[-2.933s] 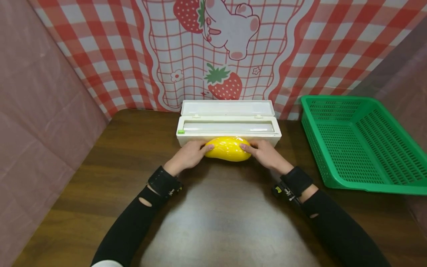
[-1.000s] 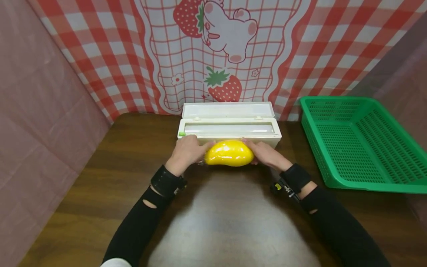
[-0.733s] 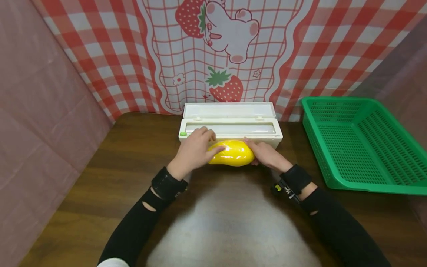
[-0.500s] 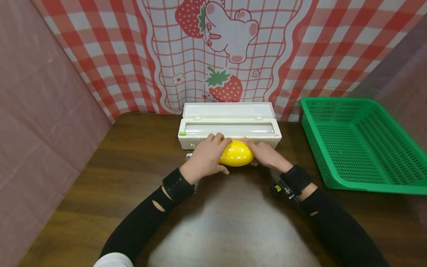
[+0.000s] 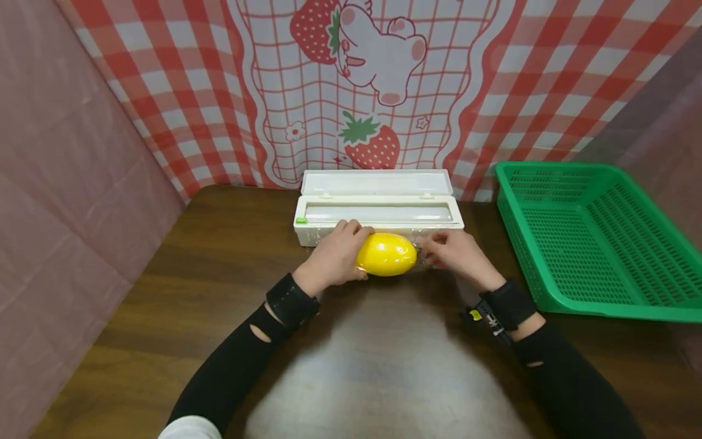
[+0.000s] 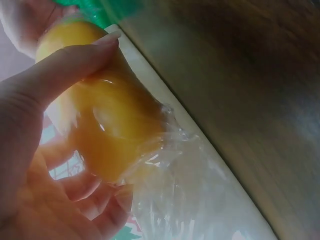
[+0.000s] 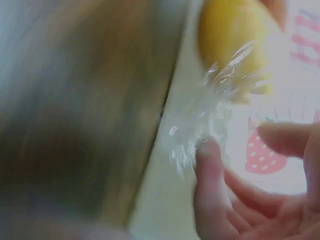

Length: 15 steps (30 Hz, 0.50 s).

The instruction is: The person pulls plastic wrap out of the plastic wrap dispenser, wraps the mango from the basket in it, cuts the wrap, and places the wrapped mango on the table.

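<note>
A glossy yellow mango (image 5: 387, 254) is held up in front of the white cling film dispenser (image 5: 378, 214). My left hand (image 5: 336, 254) grips its left end; in the left wrist view the thumb (image 6: 75, 67) lies along the mango with the fingers under the other side. Clear cling film (image 6: 175, 185) covers the mango and trails off its end in crumpled folds. At the mango's right end, my right hand (image 5: 455, 251) is beside the loose film (image 7: 195, 135). In the right wrist view one fingertip touches the film, and thumb and fingers stand apart.
A green slotted basket (image 5: 515, 244) sits on the right of the brown wooden table (image 5: 219, 268). The dispenser's lid (image 5: 376, 182) is raised at the back, against a red-and-white checked cloth (image 5: 203, 91). A green slider (image 5: 301, 220) sits at its left front.
My left hand has moved right and over the mango's left end. My right hand has let go of the mango's right end and shifted right to the loose film.
</note>
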Available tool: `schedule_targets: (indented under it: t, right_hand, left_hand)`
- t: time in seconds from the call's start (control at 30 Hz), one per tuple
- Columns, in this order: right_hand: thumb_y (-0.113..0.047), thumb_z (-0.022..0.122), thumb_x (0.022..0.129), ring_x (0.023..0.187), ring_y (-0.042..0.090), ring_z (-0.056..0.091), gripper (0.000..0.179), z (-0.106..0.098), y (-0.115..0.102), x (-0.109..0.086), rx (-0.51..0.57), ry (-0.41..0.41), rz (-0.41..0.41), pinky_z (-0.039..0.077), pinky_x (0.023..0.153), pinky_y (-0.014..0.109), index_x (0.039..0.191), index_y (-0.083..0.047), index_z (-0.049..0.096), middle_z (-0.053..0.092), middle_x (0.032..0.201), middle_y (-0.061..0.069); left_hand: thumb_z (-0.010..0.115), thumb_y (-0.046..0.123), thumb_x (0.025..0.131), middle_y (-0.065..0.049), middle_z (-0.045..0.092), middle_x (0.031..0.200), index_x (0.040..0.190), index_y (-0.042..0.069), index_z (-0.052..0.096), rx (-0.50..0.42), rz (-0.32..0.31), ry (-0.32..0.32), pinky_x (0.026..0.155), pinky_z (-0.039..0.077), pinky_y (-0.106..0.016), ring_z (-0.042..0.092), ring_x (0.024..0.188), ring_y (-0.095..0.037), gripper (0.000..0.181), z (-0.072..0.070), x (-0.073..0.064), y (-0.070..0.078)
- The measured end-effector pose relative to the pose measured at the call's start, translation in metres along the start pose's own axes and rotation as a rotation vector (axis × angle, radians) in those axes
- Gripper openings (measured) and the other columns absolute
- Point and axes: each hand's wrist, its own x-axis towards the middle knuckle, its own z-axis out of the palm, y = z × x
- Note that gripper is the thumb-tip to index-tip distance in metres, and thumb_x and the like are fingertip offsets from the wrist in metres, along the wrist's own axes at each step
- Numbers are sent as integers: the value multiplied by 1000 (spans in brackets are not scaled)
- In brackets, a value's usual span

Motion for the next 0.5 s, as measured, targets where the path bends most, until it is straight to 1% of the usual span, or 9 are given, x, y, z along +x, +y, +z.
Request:
schedule_targets:
  t: [0.1,0.13,0.17,0.23,0.27,0.3,0.37,0.43,0.5]
  right_hand:
    - [-40,63,83,73,19,57,37,1,-6,-6,-229,259,-158,45,65,36,99,-6,60,61,86,6]
    - [-35,65,82,74,19,55,35,3,-9,-8,-270,337,-226,44,65,37,99,-5,59,59,87,6]
    - [-32,66,81,76,19,53,34,5,-12,-10,-293,393,-304,43,66,37,99,-4,59,57,88,7]
    - [-30,69,79,83,20,51,37,10,-19,-12,-324,434,-475,43,70,37,102,-3,58,54,93,8]
    - [-31,70,78,87,20,49,40,14,-22,-13,-345,421,-561,43,73,36,104,-3,58,53,97,8]
    - [-35,71,77,92,20,47,46,17,-25,-13,-367,381,-637,44,77,36,109,-4,57,53,102,8]
    - [-45,71,74,103,21,44,64,24,-28,-11,-431,262,-733,42,85,37,122,-7,53,51,115,8]
    - [-51,71,71,111,23,41,77,30,-27,-9,-490,151,-743,40,91,39,132,-11,46,46,126,8]
    - [-51,73,68,113,24,40,85,33,-23,-7,-529,89,-706,39,92,40,138,-14,41,43,131,8]
  left_hand:
    - [77,50,63,-3,44,108,134,15,42,-1,1,-1,85,38,-26,37,97,-17,87,0,-2,-1]
    - [77,49,63,-2,44,109,135,15,42,-6,0,-3,85,38,-26,37,97,-17,87,0,-2,-2]
    - [77,49,63,-2,45,110,135,16,42,-8,2,-5,85,38,-26,37,98,-17,87,0,-2,-2]
    - [77,49,64,-2,45,111,136,16,41,-14,5,-8,86,38,-26,37,98,-17,86,0,-2,-2]
    - [77,49,64,-3,45,111,136,16,41,-16,7,-6,86,38,-26,37,98,-17,87,0,-2,-2]
    - [77,49,64,-3,45,112,136,16,41,-14,8,-5,86,38,-26,38,99,-18,87,0,-2,-2]
    - [77,49,64,-3,46,112,136,16,41,-10,11,1,86,38,-27,38,98,-18,87,1,-2,-2]
    - [76,49,64,-3,46,111,136,17,41,-12,13,8,86,38,-27,39,98,-18,86,1,-3,-2]
    - [76,49,65,-4,46,112,136,17,41,-24,20,15,85,38,-28,40,97,-19,86,2,-3,-2]
